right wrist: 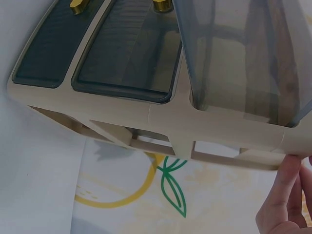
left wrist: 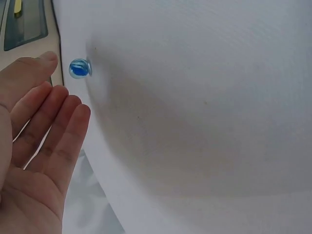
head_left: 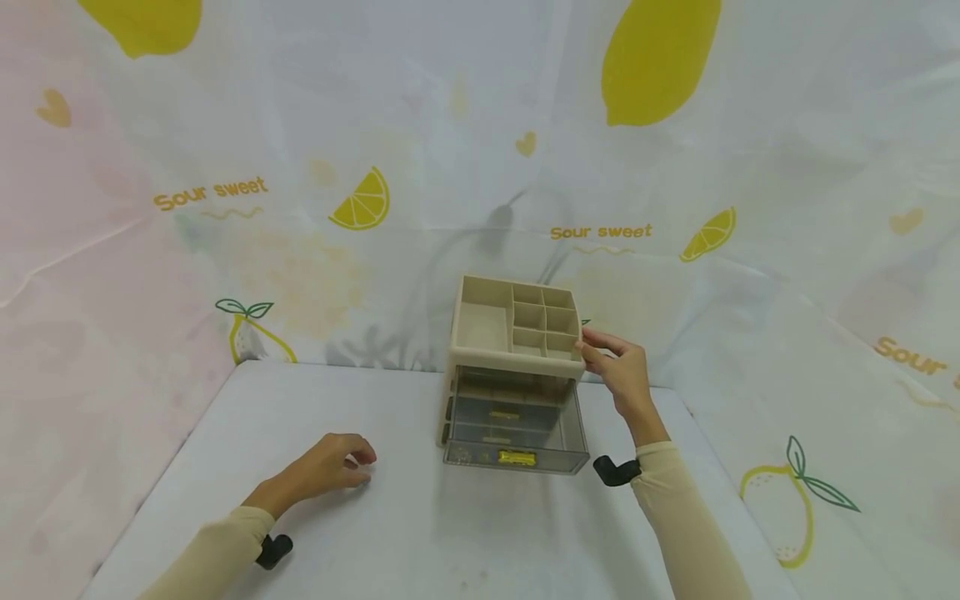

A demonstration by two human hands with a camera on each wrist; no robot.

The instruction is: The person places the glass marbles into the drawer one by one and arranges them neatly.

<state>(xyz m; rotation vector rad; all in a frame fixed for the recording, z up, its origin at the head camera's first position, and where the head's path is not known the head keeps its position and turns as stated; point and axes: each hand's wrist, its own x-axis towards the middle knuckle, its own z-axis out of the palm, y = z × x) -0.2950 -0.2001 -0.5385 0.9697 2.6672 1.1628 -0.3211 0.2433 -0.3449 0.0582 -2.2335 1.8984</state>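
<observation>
A beige desktop drawer organizer [head_left: 517, 362] stands on the white table, its top divided into several compartments. Its uppermost drawer [head_left: 472, 455], smoky and see-through with a gold handle, is pulled out; the ones below are closed. With thumb and fingers, my right hand [head_left: 621, 371] grips the organizer's upper right edge. My left hand [head_left: 330, 467] is left of the organizer, fingers loosely bent and holding nothing. Just beyond its fingertips, in the left wrist view, a clear glass marble [left wrist: 79, 68] with blue swirls rests on the table; in the head view it is hidden.
A lemon-print cloth [head_left: 450, 167] hangs behind and along both sides of the white table [head_left: 300, 408]. Black curved pieces [head_left: 617, 471] are worn at both wrists.
</observation>
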